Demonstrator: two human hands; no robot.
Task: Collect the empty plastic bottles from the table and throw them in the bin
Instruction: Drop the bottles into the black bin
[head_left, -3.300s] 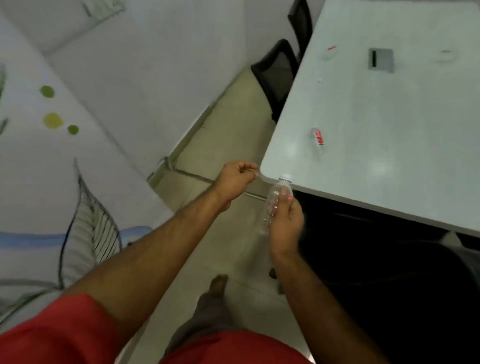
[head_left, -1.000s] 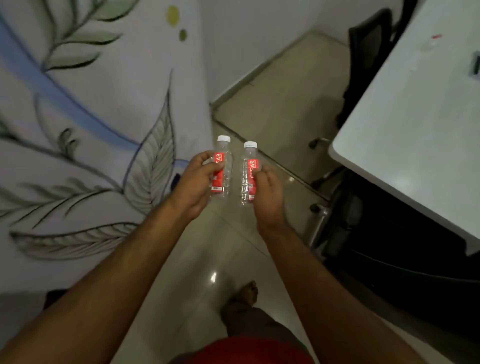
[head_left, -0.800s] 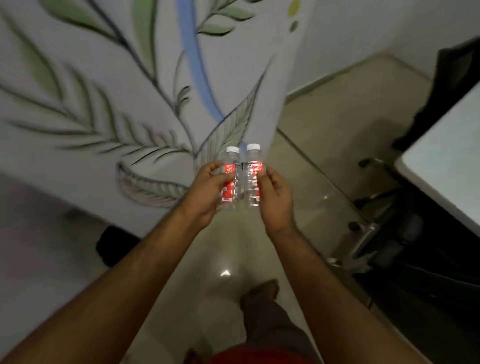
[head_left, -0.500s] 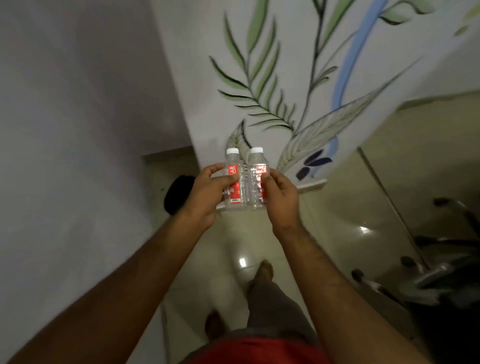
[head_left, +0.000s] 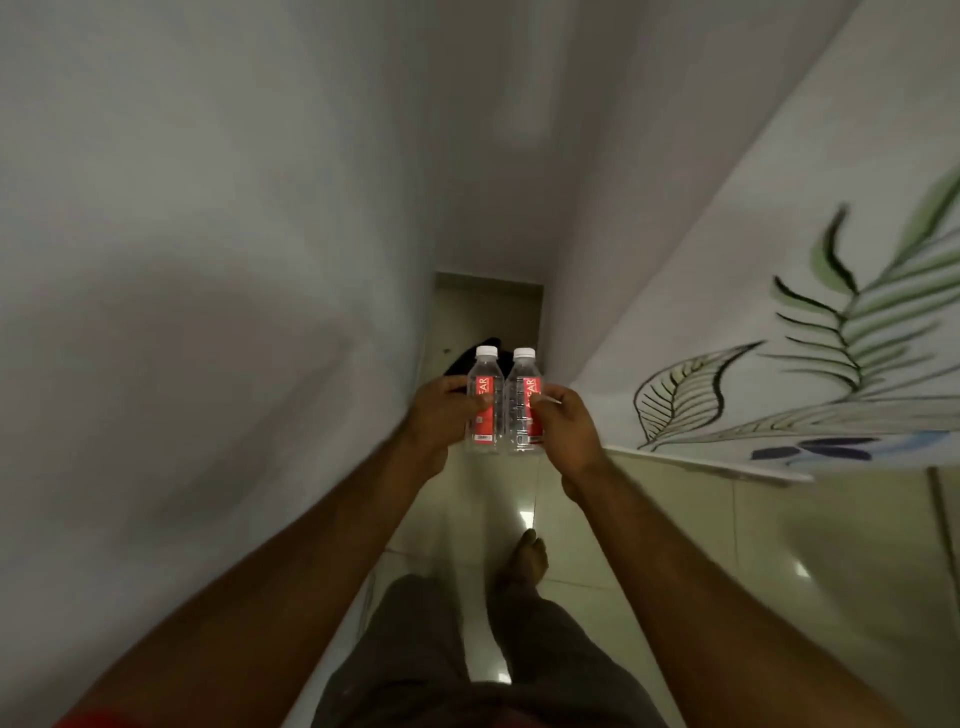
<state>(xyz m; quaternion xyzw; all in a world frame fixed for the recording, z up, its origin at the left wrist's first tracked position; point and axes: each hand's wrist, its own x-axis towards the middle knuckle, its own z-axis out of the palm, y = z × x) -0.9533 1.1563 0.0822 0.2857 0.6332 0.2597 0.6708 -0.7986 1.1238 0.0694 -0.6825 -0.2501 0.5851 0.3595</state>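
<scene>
Two upright bottles (head_left: 503, 402), one gripped in each hand.

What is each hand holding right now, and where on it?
Left hand grips one clear red-labelled plastic bottle at its labelled middle; right hand grips the other bottle likewise.

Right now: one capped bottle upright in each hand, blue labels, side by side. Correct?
Not quite: the labels are red, not blue, as the head view shows. The rest holds: the left hand holds the left bottle, the right hand the right bottle, both capped, upright, side by side.
</scene>
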